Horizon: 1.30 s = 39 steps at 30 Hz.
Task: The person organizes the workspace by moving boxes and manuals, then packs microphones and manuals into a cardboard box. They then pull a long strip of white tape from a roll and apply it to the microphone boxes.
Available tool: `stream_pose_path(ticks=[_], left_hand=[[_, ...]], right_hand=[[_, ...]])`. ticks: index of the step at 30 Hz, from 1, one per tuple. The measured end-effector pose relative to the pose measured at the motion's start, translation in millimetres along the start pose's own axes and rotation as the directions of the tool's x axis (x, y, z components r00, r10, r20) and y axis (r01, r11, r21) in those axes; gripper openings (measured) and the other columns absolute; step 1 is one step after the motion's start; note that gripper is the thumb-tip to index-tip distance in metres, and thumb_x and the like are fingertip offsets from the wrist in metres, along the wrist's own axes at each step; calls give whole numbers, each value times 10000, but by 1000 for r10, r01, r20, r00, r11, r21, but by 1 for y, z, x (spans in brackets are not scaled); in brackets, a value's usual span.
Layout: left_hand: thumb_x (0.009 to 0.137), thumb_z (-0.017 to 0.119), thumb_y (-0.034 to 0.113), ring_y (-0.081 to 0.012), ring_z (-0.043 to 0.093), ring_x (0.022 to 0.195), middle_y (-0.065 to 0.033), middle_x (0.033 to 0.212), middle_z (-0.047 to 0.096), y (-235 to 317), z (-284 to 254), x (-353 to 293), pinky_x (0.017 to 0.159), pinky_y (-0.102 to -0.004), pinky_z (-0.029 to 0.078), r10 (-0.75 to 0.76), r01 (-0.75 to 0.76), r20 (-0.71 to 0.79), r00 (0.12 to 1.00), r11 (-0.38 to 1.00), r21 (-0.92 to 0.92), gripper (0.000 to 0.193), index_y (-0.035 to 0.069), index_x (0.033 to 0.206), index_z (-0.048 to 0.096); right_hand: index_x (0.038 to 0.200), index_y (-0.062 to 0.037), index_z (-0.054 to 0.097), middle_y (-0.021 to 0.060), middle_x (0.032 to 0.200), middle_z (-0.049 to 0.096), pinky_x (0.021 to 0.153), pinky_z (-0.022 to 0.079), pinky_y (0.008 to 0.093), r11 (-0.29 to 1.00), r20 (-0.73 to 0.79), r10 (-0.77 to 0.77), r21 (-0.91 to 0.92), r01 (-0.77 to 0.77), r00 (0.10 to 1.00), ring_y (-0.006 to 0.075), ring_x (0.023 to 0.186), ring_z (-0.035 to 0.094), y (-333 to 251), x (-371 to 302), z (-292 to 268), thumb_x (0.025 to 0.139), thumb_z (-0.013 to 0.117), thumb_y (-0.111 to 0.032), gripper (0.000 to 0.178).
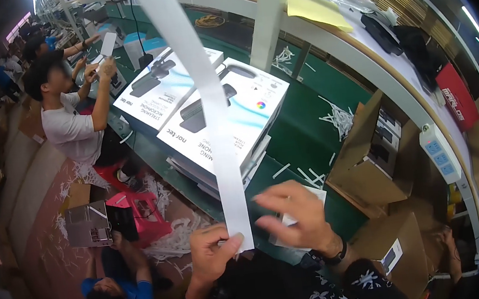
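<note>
My left hand (211, 252) pinches the lower end of a long white strip (224, 145) between thumb and fingers. Flat and ribbon-like, it looks like paper or label backing, and it runs up out of the top of the picture. To its right is my right hand (297, 216), fingers apart and holding nothing, slightly blurred. Behind the strip, white printed microphone boxes (257, 97) stand stacked on the green table (300, 113); the strip hides part of the front one. Under my right hand lies a white sheet or box (315, 195), partly covered.
An open carton (364, 159) with boxes inside stands at right, another carton (401, 249) below it. Paper scraps (339, 117) litter the table. A power strip (439, 153) hangs on the shelf edge. Co-workers (73, 118) sit at left, near a pink stool (141, 217).
</note>
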State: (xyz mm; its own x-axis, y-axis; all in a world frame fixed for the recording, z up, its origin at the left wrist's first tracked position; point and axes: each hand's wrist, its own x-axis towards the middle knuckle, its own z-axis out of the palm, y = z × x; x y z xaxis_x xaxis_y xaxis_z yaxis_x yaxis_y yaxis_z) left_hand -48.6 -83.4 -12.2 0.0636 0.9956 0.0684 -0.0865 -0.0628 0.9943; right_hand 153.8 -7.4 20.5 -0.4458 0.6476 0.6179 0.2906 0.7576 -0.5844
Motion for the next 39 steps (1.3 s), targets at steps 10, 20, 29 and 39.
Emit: stream_pose_path(ticks=[10, 20, 29, 39], left_hand=[[885, 581, -65, -224, 658, 976, -177, 1008, 660, 1, 6, -6, 865, -338, 526, 110, -87, 50, 993, 938, -334, 196, -69, 1074, 528], [902, 594, 26, -149, 672, 829, -155, 918, 698, 17, 12, -6, 751, -247, 519, -117, 90, -77, 990, 953, -288, 194, -75, 1065, 570], [906, 599, 25, -191, 657, 637, -164, 764, 653, 23, -1, -2, 554, -315, 472, 91, -72, -29, 995, 919, 387, 114, -52, 973, 650], [826, 636, 9, -271, 649, 646, -112, 809, 662, 26, -5, 3, 529, -331, 483, 372, -517, 358, 856, 603, 608, 162, 26, 988, 633]], right_hand=[[1353, 26, 460, 46, 890, 649, 690, 428, 193, 609, 301, 484, 559, -563, 822, 54, 759, 559, -20, 19, 19, 829, 690, 20, 572], [1003, -5, 659, 108, 858, 637, 614, 472, 327, 989, -61, -148, -39, 145, 987, 254, 728, 608, -15, 23, 22, 719, 734, 37, 297], [994, 34, 666, 111, 966, 672, 662, 485, 328, 906, 248, -353, -151, 396, 902, 233, 792, 639, -18, 24, 2, 713, 746, -48, 304], [936, 21, 648, 59, 895, 655, 710, 467, 300, 904, 463, -313, -121, 409, 829, 195, 800, 622, -15, 25, -19, 667, 627, -142, 315]])
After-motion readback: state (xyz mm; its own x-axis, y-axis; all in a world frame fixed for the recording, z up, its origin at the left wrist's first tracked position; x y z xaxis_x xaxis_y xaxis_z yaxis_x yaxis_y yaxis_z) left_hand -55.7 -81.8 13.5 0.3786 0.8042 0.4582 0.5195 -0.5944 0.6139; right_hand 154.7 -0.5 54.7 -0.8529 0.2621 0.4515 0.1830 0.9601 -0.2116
